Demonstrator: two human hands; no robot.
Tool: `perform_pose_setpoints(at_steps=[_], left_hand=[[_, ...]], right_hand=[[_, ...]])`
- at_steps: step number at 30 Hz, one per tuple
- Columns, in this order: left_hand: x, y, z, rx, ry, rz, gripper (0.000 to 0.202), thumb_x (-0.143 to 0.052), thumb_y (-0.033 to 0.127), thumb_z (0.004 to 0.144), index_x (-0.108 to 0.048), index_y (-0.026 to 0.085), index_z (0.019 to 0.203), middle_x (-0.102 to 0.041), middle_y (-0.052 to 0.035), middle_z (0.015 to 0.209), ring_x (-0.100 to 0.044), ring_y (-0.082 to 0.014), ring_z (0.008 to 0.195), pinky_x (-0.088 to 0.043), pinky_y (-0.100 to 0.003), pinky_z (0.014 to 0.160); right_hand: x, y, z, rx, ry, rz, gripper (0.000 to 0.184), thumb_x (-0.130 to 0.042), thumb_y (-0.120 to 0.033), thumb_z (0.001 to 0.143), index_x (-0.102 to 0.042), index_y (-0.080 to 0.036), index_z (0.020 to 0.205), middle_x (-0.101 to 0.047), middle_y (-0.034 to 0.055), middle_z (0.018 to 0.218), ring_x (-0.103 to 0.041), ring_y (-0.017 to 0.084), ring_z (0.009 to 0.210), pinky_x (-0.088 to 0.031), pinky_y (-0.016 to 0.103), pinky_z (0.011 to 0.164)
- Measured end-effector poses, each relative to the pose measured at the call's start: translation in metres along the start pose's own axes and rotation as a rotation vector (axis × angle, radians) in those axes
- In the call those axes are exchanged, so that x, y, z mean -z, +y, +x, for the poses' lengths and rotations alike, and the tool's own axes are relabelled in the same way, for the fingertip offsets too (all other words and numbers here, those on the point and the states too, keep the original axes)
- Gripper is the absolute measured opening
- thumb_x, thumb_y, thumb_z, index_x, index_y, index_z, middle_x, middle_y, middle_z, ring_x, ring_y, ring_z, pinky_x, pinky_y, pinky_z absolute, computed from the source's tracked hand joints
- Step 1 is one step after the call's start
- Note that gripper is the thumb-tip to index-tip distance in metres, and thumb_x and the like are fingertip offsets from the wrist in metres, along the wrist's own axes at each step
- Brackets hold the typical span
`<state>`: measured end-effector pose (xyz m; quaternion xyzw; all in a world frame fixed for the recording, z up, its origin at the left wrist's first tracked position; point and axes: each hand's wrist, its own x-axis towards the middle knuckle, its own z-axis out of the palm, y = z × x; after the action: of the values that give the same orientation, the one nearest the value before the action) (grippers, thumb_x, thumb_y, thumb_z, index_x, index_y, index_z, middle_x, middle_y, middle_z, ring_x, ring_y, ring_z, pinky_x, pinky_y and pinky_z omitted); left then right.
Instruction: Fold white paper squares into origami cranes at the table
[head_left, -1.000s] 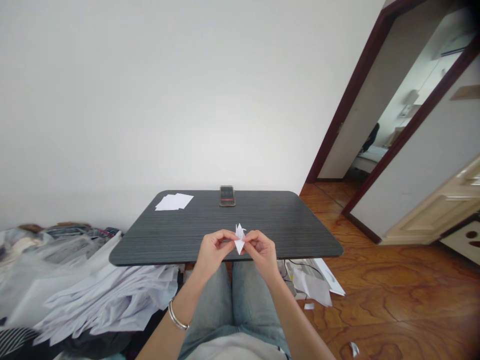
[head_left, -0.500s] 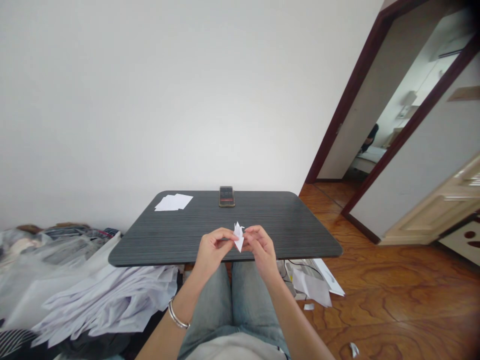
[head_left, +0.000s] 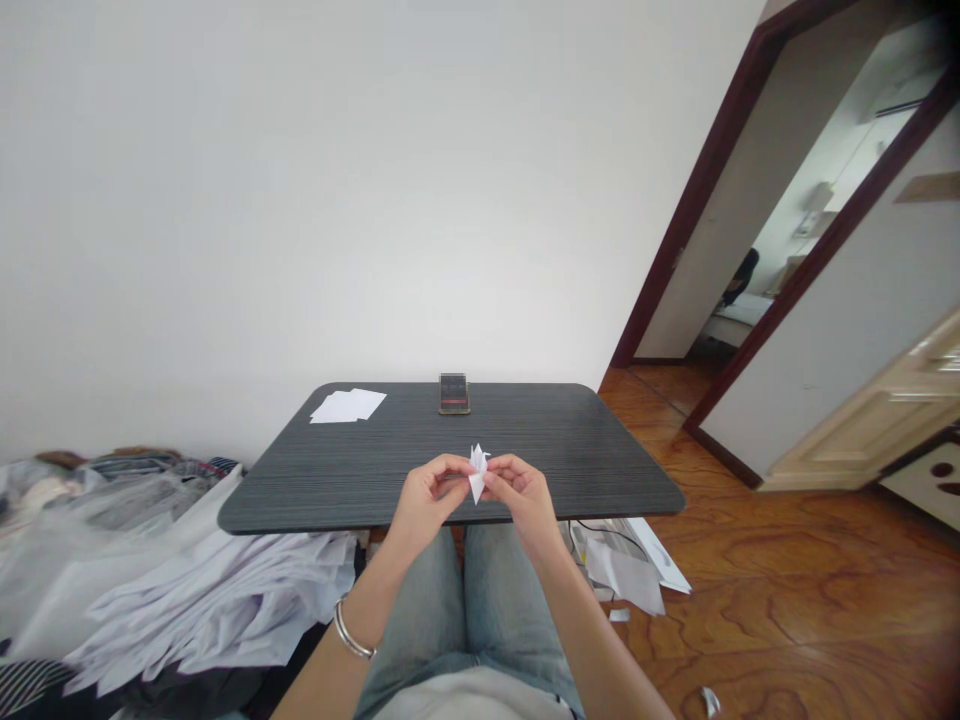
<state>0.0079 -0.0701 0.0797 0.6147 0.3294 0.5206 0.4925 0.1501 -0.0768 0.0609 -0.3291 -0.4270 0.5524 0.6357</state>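
A small folded white paper figure point(head_left: 478, 487), pointed at top and bottom like an origami crane, is held above the near edge of the dark table point(head_left: 375, 450). My left hand point(head_left: 429, 500) pinches its left side between thumb and fingers. From the other side, my right hand point(head_left: 525, 497) grips it too, the thumb pressed on its front. The fingertips cover part of the folds. White paper sheets point(head_left: 347, 405) lie at the table's back left.
A phone point(head_left: 453, 394) on a stand is at the table's back edge. Heaped clothes and white cloth point(head_left: 217, 600) lie to the left. Under the table's right side are papers point(head_left: 624, 575) and cables. A doorway is at right.
My right thumb and fingers have closed onto the paper figure's right side. The figure has turned slightly, while my left hand keeps its pinch.
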Motion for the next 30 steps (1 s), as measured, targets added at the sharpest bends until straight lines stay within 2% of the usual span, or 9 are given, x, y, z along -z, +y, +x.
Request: perform_pose_setpoints(at_steps=[6,13,19,25,30], left_hand=[[-0.0068,0.0061,-0.0009,0.078,0.138,-0.116,0.013,-0.068,0.025,0.069,-0.065,0.014,0.071,-0.066,-0.0031,0.076,-0.059,-0.014,0.072,-0.045,-0.025,0.073],[-0.0085,0.0023,0.0018,0.116,0.185,-0.131,0.013,-0.073,0.021,0.06,-0.064,0.013,0.065,-0.066,-0.0018,0.069,-0.059,-0.0131,0.067,-0.046,-0.023,0.066],[-0.0068,0.0037,0.0028,0.115,0.182,-0.084,0.011,-0.072,0.019,0.059,-0.064,0.013,0.064,-0.065,-0.0006,0.062,-0.06,-0.012,0.06,-0.047,-0.022,0.061],[-0.0057,0.0011,0.0043,0.073,0.159,-0.054,0.014,-0.072,0.017,0.058,-0.062,0.013,0.067,-0.066,-0.0014,0.067,-0.061,-0.0129,0.063,-0.048,-0.022,0.06],[-0.0039,-0.0017,0.0058,0.091,0.152,-0.069,0.016,-0.073,0.016,0.058,-0.061,0.013,0.068,-0.066,-0.0014,0.067,-0.061,-0.0122,0.063,-0.048,-0.021,0.06]], right_hand=[[-0.0024,-0.0004,-0.0002,0.016,-0.001,-0.001,0.016,-0.075,-0.025,0.062,-0.065,-0.017,0.071,-0.067,-0.0018,0.065,-0.06,0.009,0.057,-0.051,0.018,0.054],[-0.0028,-0.0036,-0.0018,0.011,0.016,-0.05,0.017,-0.076,-0.026,0.061,-0.066,-0.016,0.071,-0.068,-0.0013,0.064,-0.06,0.009,0.055,-0.051,0.019,0.053],[-0.0019,-0.0017,-0.0022,0.012,0.022,-0.089,0.018,-0.075,-0.028,0.062,-0.066,-0.016,0.072,-0.069,-0.0001,0.063,-0.062,0.011,0.055,-0.052,0.021,0.052],[-0.002,-0.0012,-0.0024,0.028,0.023,-0.107,0.02,-0.075,-0.029,0.062,-0.067,-0.016,0.075,-0.069,0.0012,0.066,-0.062,0.013,0.057,-0.054,0.024,0.054],[-0.0046,-0.0032,-0.004,0.032,0.018,-0.114,0.022,-0.072,-0.033,0.065,-0.068,-0.016,0.078,-0.068,0.001,0.065,-0.062,0.013,0.058,-0.054,0.024,0.054]])
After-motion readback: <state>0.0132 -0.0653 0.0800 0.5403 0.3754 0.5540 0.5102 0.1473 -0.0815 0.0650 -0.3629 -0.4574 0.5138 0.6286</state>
